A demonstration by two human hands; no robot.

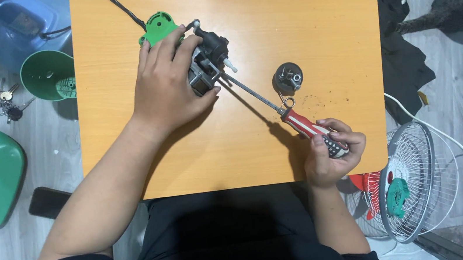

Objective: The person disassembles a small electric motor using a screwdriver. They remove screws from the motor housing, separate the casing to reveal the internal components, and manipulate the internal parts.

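1. Left hand is clamped over the fan motor near the far side of the orange table.
2. Right hand grips a red-handled screwdriver at the table's near right corner, with the tip against the motor.
3. A green plastic piece pokes out past the left fingers.
4. A small round black part lies on the table just right of the screwdriver shaft.
5. On the floor left of the table: a green cone cover and keys. Right of it: a wire fan grille.
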